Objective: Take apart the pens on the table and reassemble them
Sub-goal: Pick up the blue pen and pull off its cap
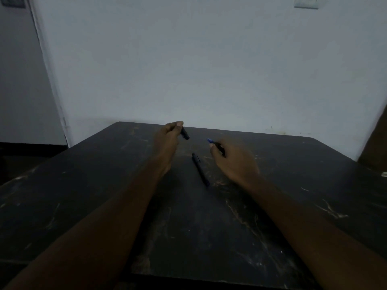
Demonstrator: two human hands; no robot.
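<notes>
Fingers [176,125] pinch cap [185,135] and barrel [219,147], with another pen [200,168] lying between.

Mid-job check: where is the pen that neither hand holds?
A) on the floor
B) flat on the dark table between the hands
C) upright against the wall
B: the slim black pen lies flat on the dark scratched table between the left hand, holding a short black pen piece, and the right hand, holding a blue-tipped pen body.
</notes>
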